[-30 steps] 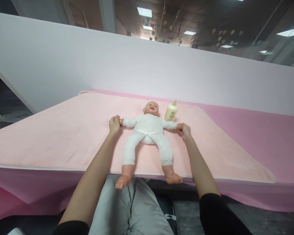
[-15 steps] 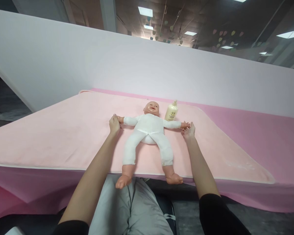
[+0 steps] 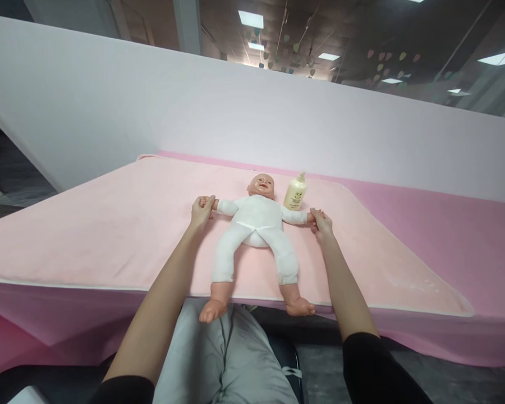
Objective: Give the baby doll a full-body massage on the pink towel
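Observation:
A baby doll point(image 3: 258, 216) with a white cloth body lies on its back, its arms spread and its bare feet at the table's front edge. My left hand point(image 3: 201, 212) is closed around the doll's hand on the left side of the view. On the other side, my right hand point(image 3: 322, 221) grips the doll's other hand between thumb and fingers. A pale yellow pump bottle point(image 3: 295, 192) stands just behind the doll's arm on the right, close to its head.
A light pink towel point(image 3: 109, 224) lies under the doll, over a darker pink table cover point(image 3: 454, 252). Behind the table rises a white partition point(image 3: 252, 112). My legs in grey trousers point(image 3: 223, 359) are below the front edge.
Both my hands have shifted slightly inward with the doll's hands. My right thumb has closed over the doll's hand, and that doll arm is a bit more bent.

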The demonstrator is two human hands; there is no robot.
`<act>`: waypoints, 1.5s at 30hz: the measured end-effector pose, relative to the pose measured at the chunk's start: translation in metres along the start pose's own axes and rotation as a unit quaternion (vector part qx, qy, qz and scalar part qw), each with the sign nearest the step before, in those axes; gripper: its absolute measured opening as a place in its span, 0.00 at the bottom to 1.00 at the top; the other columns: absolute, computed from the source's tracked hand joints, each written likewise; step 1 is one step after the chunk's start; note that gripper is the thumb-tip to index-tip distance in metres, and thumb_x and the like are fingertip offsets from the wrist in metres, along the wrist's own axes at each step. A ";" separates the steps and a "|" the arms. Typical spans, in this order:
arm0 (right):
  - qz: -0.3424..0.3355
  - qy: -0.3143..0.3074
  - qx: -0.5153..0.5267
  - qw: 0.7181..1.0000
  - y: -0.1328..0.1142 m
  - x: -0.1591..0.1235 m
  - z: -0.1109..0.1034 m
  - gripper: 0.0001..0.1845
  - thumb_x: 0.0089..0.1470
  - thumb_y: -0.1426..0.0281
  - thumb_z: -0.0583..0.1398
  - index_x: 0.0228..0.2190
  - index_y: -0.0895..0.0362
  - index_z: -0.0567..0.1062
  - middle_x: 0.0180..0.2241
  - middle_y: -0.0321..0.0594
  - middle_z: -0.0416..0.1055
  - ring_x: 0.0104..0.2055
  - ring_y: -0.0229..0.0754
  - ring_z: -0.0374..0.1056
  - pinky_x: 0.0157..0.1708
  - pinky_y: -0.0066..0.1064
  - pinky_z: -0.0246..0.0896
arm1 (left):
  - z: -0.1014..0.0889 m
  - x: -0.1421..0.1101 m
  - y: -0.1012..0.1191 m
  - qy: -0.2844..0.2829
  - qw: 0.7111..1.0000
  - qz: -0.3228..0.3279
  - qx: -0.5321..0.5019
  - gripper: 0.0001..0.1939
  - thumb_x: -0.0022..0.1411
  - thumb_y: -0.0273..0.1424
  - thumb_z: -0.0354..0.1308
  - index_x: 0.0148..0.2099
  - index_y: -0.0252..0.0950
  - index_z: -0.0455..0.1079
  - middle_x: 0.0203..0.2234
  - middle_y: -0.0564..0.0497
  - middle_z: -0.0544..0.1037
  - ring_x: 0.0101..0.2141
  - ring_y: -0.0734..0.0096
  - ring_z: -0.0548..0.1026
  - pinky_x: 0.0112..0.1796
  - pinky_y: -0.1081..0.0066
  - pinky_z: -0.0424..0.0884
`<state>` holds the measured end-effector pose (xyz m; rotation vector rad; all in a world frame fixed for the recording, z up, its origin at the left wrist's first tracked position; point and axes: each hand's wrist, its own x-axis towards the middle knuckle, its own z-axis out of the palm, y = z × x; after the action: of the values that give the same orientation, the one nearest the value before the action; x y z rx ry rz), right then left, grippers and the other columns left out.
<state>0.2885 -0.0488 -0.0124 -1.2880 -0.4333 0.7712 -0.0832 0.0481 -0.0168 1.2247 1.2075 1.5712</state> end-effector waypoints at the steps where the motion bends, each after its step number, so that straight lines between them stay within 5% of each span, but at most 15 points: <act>1: -0.008 -0.005 -0.012 1.000 0.001 0.000 0.000 0.15 0.39 0.67 0.69 0.26 0.57 0.68 0.14 0.25 0.60 0.12 0.25 0.47 0.08 0.17 0.41 | 0.001 0.000 0.001 -0.002 1.000 0.001 -0.004 0.14 0.53 0.41 0.59 0.31 0.36 0.62 0.17 0.58 0.62 0.16 0.80 0.60 0.15 0.80 0.62; 11: -0.015 0.009 -0.008 1.000 0.001 0.003 0.003 0.13 0.43 0.66 0.67 0.24 0.57 0.68 0.12 0.25 0.58 0.11 0.26 0.47 0.07 0.18 0.41 | 0.002 -0.001 -0.001 -0.011 0.999 -0.029 -0.042 0.17 0.57 0.45 0.55 0.30 0.37 0.60 0.13 0.60 0.60 0.12 0.80 0.59 0.14 0.79 0.60; 15: 0.004 0.034 0.062 0.997 -0.001 0.004 0.004 0.10 0.51 0.65 0.62 0.25 0.57 0.68 0.13 0.25 0.59 0.10 0.25 0.45 0.08 0.18 0.41 | 0.003 -0.001 0.000 0.031 0.997 -0.046 -0.045 0.22 0.63 0.49 0.43 0.27 0.37 0.59 0.11 0.58 0.59 0.11 0.78 0.59 0.13 0.77 0.59; 21: 0.019 0.112 0.053 0.992 -0.004 0.006 0.002 0.20 0.60 0.56 0.50 0.23 0.57 0.65 0.14 0.29 0.62 0.09 0.27 0.46 0.07 0.21 0.44 | 0.004 0.005 0.001 0.069 0.991 -0.100 -0.063 0.27 0.66 0.48 0.31 0.25 0.37 0.59 0.09 0.55 0.60 0.10 0.75 0.60 0.14 0.74 0.60; 27: 0.070 0.111 0.074 0.989 -0.008 0.007 0.003 0.23 0.62 0.55 0.44 0.24 0.56 0.63 0.14 0.30 0.64 0.08 0.28 0.46 0.07 0.22 0.41 | 0.003 0.005 0.000 0.072 0.991 -0.093 -0.056 0.27 0.65 0.49 0.33 0.25 0.37 0.60 0.09 0.56 0.60 0.10 0.75 0.60 0.14 0.74 0.61; 33: 0.057 0.082 0.085 0.991 -0.006 0.007 0.002 0.16 0.59 0.60 0.53 0.24 0.57 0.64 0.14 0.27 0.63 0.09 0.25 0.45 0.08 0.19 0.42 | 0.000 0.003 -0.002 0.040 0.997 -0.059 -0.030 0.23 0.63 0.48 0.42 0.26 0.36 0.60 0.12 0.56 0.62 0.11 0.77 0.61 0.15 0.76 0.62; 38: 0.027 0.000 0.104 0.994 -0.002 0.006 -0.001 0.10 0.49 0.69 0.64 0.24 0.59 0.67 0.17 0.26 0.64 0.12 0.23 0.47 0.08 0.16 0.43 | -0.002 0.006 -0.004 -0.018 0.997 -0.061 -0.039 0.20 0.61 0.48 0.46 0.29 0.36 0.61 0.13 0.57 0.63 0.13 0.77 0.62 0.16 0.76 0.63; 45: -0.026 -0.034 0.079 0.996 0.006 0.013 -0.002 0.20 0.31 0.71 0.72 0.24 0.58 0.68 0.22 0.29 0.69 0.21 0.28 0.63 0.13 0.15 0.54 | 0.000 0.002 -0.002 -0.015 0.999 -0.039 -0.028 0.17 0.48 0.42 0.62 0.30 0.37 0.60 0.15 0.59 0.62 0.14 0.79 0.61 0.13 0.79 0.60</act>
<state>0.2974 -0.0406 -0.0205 -1.1025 -0.4499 0.7917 -0.0839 0.0506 -0.0180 1.1474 1.1722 1.5144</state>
